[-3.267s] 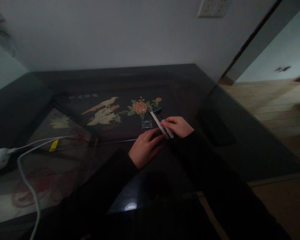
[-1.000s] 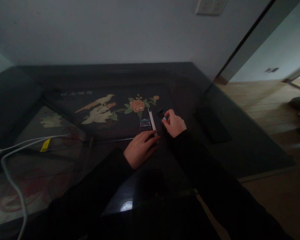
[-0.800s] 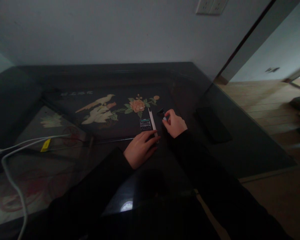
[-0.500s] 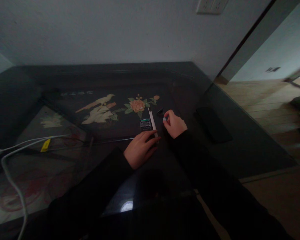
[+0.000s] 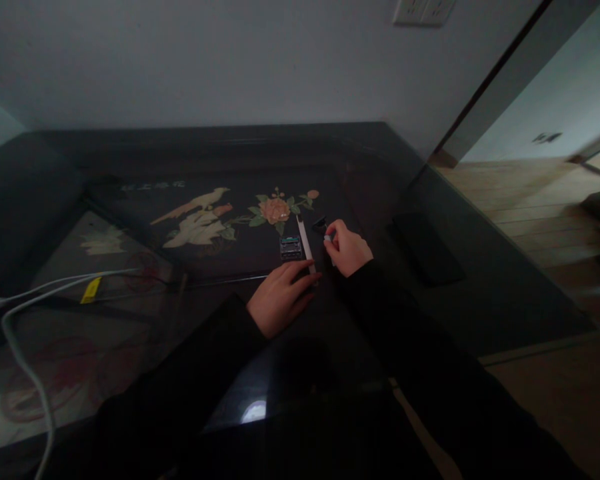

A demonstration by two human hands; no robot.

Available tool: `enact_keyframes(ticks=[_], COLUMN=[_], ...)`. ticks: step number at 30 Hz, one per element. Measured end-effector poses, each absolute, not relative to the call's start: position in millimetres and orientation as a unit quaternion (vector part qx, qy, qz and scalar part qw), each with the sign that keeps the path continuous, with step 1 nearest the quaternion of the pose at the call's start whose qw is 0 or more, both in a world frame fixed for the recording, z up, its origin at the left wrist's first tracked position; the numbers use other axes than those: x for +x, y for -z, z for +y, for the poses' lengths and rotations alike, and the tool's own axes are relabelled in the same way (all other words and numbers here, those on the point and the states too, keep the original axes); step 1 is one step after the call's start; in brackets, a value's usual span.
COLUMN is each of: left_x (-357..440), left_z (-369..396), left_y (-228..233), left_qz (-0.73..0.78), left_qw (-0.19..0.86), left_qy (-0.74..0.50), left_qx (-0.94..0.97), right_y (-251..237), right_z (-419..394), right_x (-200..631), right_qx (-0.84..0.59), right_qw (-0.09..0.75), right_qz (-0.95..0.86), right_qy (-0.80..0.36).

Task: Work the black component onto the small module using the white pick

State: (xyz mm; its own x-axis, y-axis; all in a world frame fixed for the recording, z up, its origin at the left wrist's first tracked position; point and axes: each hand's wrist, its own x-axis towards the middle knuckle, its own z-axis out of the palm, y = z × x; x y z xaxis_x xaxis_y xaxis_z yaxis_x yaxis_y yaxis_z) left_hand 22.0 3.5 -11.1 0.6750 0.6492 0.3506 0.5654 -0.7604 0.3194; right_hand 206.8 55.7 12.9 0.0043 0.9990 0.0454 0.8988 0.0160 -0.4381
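My left hand point(image 5: 280, 297) rests on the dark glass table point(image 5: 360, 167), its fingertips pinching the near end of a long white strip point(image 5: 304, 241) that lies flat and points away from me. Just left of the strip sits a small dark box point(image 5: 291, 247) with a green edge. My right hand point(image 5: 347, 248) is to the right of the strip, its fingers closed on a short white piece with a small black head point(image 5: 321, 223) that touches the table. The picture is dim, so finer detail is unclear.
Under the glass lies a bird-and-flower inlay point(image 5: 215, 217). A flat black slab point(image 5: 427, 248) lies to the right. White cables point(image 5: 25, 313) with a yellow tag point(image 5: 91, 291) run at the left. A wall with a socket point(image 5: 423, 10) stands behind, with wooden floor to the right.
Three seconds ago both hands held the white pieces together near me. Now the strip lies flat under my left fingers, and my right hand has moved away with the black-headed piece. It has barely moved in the last second.
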Motion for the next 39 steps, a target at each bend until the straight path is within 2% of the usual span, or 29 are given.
enact_keyframes(ticks=[9,13,18,22,28,33,39], left_x=[21,21,23,24,24,25,11], left_z=[5,5,5,3,0,-1,14], left_y=[13,13,12,13,12,7,4], left_qz=[0.334,0.336,0.329,0.325,0.325,0.317,0.337], left_qw=[0.089,0.087,0.077,0.061,0.011,0.009,0.020], left_qy=[-0.227,-0.224,-0.236,-0.243,-0.238,-0.256,-0.335], left_qx=[0.911,0.911,0.911,0.912,0.915,0.913,0.880], right_y=[-11,-9,-10,-16,-19,-15,-12], right_z=[58,60,64,69,81,85,83], right_x=[209,214,209,194,178,177,174], right_qx=[-0.686,-0.664,-0.551,-0.494,-0.488,-0.493,-0.480], right_qw=[0.182,0.225,0.286,0.215,0.107,0.097,0.100], right_qz=[-0.691,-0.706,-0.781,-0.840,-0.866,-0.863,-0.870], right_qy=[-0.133,-0.104,-0.066,-0.061,-0.036,-0.048,-0.055])
